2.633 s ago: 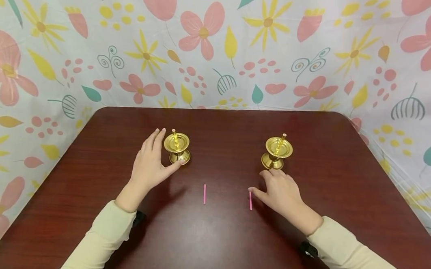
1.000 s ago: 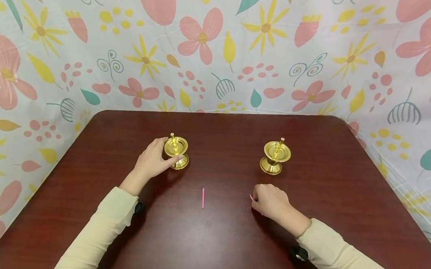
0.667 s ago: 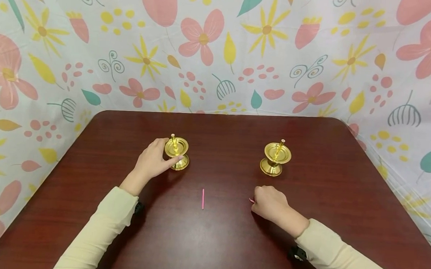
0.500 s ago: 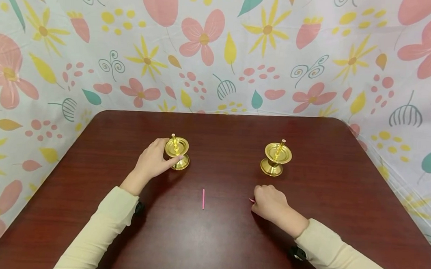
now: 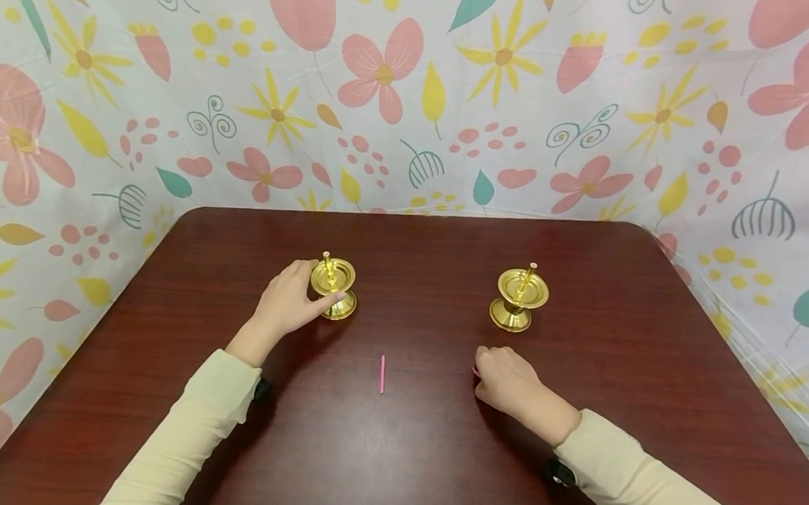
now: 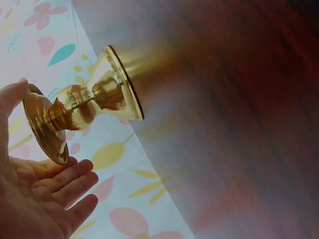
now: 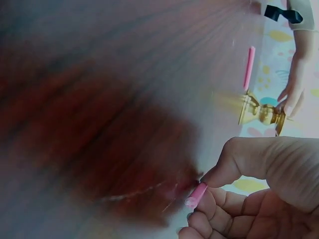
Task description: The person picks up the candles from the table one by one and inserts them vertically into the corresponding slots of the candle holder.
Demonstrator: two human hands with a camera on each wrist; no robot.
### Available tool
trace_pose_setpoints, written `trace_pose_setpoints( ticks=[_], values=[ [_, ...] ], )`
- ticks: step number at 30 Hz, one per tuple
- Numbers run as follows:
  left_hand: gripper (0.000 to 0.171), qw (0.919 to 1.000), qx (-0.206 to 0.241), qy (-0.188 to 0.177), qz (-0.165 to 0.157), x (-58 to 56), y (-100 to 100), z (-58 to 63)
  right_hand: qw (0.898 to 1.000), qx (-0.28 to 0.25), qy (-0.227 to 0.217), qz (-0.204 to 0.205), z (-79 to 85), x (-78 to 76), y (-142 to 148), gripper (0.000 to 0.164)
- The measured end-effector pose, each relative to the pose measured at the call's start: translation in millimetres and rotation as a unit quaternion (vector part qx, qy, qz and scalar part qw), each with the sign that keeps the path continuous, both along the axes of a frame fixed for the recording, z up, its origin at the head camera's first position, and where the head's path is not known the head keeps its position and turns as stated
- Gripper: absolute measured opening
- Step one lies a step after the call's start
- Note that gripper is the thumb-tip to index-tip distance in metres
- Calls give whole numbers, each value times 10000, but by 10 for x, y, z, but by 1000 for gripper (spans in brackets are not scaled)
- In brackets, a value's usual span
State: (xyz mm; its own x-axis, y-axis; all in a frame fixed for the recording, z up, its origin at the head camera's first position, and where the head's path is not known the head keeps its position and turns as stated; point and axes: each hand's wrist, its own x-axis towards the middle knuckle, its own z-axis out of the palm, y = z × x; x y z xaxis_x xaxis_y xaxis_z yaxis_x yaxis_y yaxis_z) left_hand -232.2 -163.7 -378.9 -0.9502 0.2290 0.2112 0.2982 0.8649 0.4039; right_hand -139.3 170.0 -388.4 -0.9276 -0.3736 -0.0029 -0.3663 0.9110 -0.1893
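My left hand (image 5: 287, 298) holds the dish of the left brass stand (image 5: 338, 307), its thumb and fingers on opposite sides of the rim. In the left wrist view, that stand (image 6: 82, 107) has a flared foot and a narrow waist. A short gold stick (image 5: 328, 270) rises from its dish. Between thumb and fingertips, my right hand (image 5: 508, 380) pinches a thin pink stick (image 7: 197, 195) low over the table; only one end shows. A matching brass stand (image 5: 513, 315) with its own gold stick (image 5: 526, 280) stands beyond that hand.
Another thin pink stick (image 5: 382, 375) lies on the dark wooden table (image 5: 380, 465) between my hands. Behind the table hangs a patterned cloth (image 5: 383, 129) with flowers and leaves. Each wrist wears a black device.
My left hand has come in against its stand's rim. The right hand has drawn back slightly and taken the right pink stick, which now shows less beyond the fingers. The stands have stayed put.
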Motion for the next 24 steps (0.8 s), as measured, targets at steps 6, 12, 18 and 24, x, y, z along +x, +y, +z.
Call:
trace_pose_setpoints(
  ticks=[6,12,18,24],
  values=[
    [79,9999,27,110,-59,-2,-3,-9,9996,-87,257,80,7,-33,31,25],
    [78,9999,-34,125,-54,-1,-15,-17,9979,-324,518,223,25,-55,46,28],
    [80,9996,-101,259,-51,5,-18,-15,9946,-612,702,461,49,-73,66,29],
    [80,9994,-117,330,-58,4,-13,-16,9936,-890,556,407,96,-86,52,22]
  ],
)
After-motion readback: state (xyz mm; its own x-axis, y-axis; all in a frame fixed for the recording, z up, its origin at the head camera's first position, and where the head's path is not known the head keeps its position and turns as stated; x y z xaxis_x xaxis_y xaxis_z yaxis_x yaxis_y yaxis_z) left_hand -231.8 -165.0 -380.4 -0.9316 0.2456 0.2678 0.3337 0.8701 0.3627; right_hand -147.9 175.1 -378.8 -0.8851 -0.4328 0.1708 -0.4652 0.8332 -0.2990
